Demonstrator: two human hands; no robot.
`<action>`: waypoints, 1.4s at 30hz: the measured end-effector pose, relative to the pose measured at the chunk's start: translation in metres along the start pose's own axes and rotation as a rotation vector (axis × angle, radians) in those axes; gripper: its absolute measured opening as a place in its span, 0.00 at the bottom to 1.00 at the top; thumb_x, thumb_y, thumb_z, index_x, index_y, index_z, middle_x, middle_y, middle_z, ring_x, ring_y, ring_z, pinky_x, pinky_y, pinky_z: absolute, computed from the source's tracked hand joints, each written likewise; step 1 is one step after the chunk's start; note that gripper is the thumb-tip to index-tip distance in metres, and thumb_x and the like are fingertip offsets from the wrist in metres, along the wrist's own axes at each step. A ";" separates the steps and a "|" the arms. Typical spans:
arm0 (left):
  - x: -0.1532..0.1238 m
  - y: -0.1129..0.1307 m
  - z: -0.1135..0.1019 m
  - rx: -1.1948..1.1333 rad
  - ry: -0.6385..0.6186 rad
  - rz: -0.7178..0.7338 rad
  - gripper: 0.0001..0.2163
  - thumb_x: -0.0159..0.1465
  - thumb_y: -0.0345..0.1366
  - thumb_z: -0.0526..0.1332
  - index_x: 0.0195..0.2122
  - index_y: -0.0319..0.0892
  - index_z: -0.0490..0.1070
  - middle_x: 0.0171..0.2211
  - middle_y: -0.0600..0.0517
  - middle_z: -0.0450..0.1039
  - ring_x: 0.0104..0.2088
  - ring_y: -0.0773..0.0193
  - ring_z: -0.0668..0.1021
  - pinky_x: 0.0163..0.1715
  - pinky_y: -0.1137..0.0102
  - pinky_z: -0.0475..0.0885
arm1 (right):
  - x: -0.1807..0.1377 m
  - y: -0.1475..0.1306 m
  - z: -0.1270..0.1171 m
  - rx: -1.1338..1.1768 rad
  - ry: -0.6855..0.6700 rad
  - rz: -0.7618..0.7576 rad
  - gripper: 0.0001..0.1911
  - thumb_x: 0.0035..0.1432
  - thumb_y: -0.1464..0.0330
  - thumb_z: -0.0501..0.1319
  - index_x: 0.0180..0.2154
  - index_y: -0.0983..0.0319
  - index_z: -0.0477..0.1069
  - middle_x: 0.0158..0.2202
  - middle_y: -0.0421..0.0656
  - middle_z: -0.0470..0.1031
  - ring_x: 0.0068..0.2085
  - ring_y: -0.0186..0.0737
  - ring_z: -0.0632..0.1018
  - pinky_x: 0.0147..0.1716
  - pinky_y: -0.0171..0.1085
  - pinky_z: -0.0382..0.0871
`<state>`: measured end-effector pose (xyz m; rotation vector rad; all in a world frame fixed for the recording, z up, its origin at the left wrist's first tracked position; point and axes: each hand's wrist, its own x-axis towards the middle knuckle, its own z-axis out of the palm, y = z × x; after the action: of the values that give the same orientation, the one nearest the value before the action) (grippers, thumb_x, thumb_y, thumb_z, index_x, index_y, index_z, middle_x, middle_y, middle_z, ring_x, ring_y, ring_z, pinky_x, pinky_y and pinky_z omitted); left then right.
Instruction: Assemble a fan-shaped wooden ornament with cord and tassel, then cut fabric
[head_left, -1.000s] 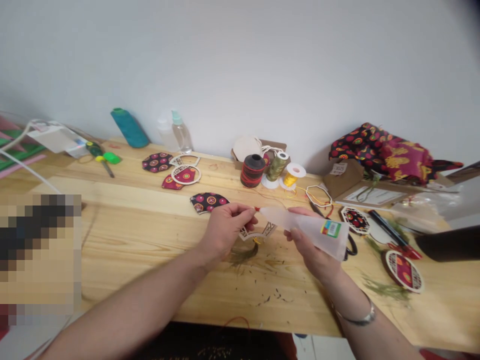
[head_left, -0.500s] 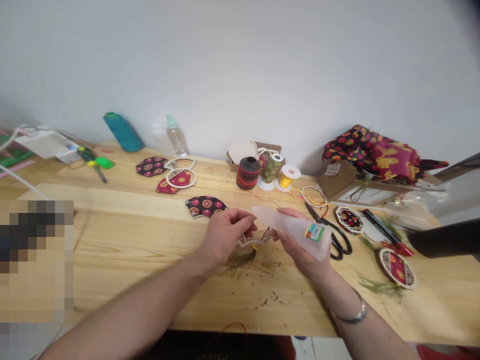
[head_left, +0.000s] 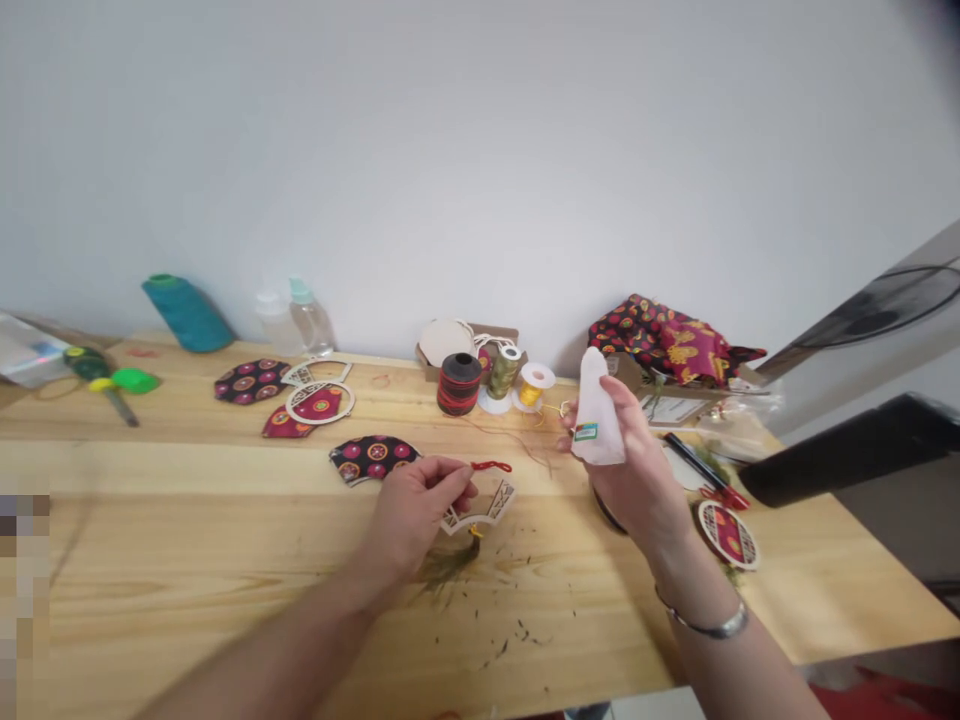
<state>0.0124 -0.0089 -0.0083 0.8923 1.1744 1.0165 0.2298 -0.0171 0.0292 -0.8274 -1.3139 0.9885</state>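
My left hand pinches a fan-shaped wooden frame with openwork ends above the table. A red cord shows at the frame's top edge, and a green tassel on a yellow loop hangs below it. My right hand grips a translucent white squeeze bottle with a small label, its narrow end up, apart from the frame. Just beyond my left hand lies a fan-shaped patterned fabric piece. The scissors are mostly hidden behind my right hand.
Thread spools stand mid-table near the wall. At the back left are a teal thread cone, bottles and wooden frames. Patterned cloth lies on a box at right, near a finished round pendant. Dark clippings are scattered in front.
My right hand has drawn the bottle away from the frame, up and to the right, and tipped it more upright. My left hand still holds the frame. The view has turned right.
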 end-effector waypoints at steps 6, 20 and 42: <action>-0.001 0.002 0.000 0.003 -0.010 0.036 0.07 0.50 0.37 0.67 0.23 0.38 0.75 0.19 0.54 0.74 0.19 0.71 0.71 0.20 0.77 0.66 | 0.038 0.028 -0.033 -0.706 0.274 -0.142 0.08 0.56 0.63 0.58 0.37 0.57 0.61 0.33 0.40 0.67 0.32 0.37 0.70 0.33 0.38 0.67; 0.001 0.000 -0.004 0.018 -0.014 0.037 0.06 0.54 0.36 0.64 0.24 0.39 0.75 0.19 0.55 0.73 0.20 0.71 0.72 0.22 0.77 0.68 | 0.104 0.099 -0.047 -1.078 0.553 0.033 0.12 0.45 0.66 0.60 0.26 0.57 0.54 0.22 0.34 0.60 0.24 0.36 0.63 0.28 0.36 0.57; -0.003 0.007 -0.001 -0.166 -0.028 -0.058 0.09 0.48 0.37 0.70 0.24 0.36 0.75 0.19 0.54 0.74 0.18 0.73 0.72 0.20 0.77 0.66 | 0.018 0.001 -0.034 -1.087 0.325 0.173 0.22 0.59 0.57 0.52 0.17 0.60 0.62 0.14 0.38 0.62 0.19 0.35 0.65 0.22 0.35 0.56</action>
<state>0.0099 -0.0092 -0.0013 0.7352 1.0694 1.0355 0.2630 0.0018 0.0315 -1.8508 -1.4692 0.1574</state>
